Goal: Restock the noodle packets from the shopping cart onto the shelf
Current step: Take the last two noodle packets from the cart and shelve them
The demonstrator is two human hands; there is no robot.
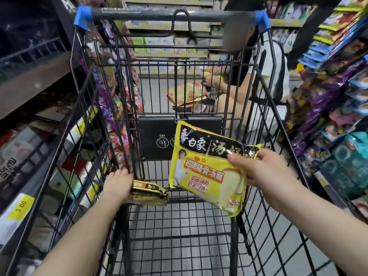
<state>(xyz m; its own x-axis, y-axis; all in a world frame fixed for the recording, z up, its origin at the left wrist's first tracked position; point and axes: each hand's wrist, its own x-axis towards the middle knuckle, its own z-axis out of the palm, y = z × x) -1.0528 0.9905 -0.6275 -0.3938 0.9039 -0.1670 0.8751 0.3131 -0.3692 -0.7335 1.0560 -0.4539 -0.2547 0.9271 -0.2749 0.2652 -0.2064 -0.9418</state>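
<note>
Both hands are inside the cart (83, 116), reaching toward its far end.

Right hand (260, 170): grasps a yellow packet (201, 172) by its upper right edge, thumb across the printed face, the other fingers hidden behind it. The packet is lifted clear of the cart floor, face toward the camera. Its long axis tilts from upper left down to lower right.

Left hand (118, 184): lies on a second packet (149, 193), which rests on the floor wires at the far left corner, just in front of the black flap (157, 136). That packet shows edge-on, its long axis roughly left to right. The fingers curve over its left end; a closed grip cannot be confirmed, since the fingertips are hidden.

Key relation: shelves run along both sides of the aisle. The left shelf (22, 206) stands just beside the cart wall, with yellow price tags along its edge. The raised packet sits right of centre, so the right hand would have to cross the cart to reach that side. Which shelf takes these packets cannot be told.

Judgement: one packet is ready to go, one is at pick-up.

Beyond the cart a person (264, 80) crouches in the aisle.
</note>
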